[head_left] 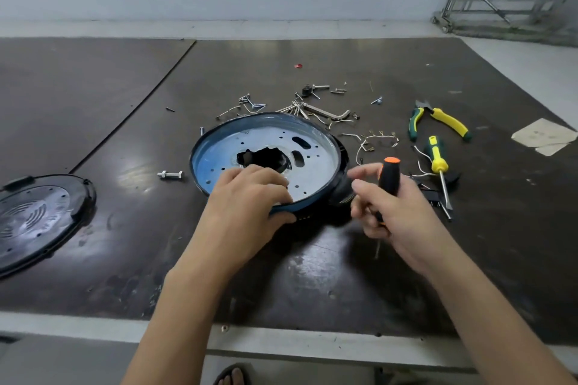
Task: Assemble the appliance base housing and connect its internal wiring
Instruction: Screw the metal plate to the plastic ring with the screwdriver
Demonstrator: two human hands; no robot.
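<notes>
A round blue base housing (219, 137) with a perforated metal floor and a ragged black hole at its centre lies on the dark table. My left hand (250, 194) grips its near rim, fingers curled inside and thumb under the edge. My right hand (394, 203) holds a black screwdriver with an orange cap (388, 170) upright, just right of the housing; its thin shaft points down below the hand. White wires with terminals (375, 139) lie behind my right hand.
A black round bottom cover (34, 216) lies at the left edge. Loose screws, brackets and clips (306, 109) are scattered behind the housing. A bolt (170, 174) lies to its left. Yellow-green pliers (438, 120) and a yellow screwdriver (438, 162) lie to the right.
</notes>
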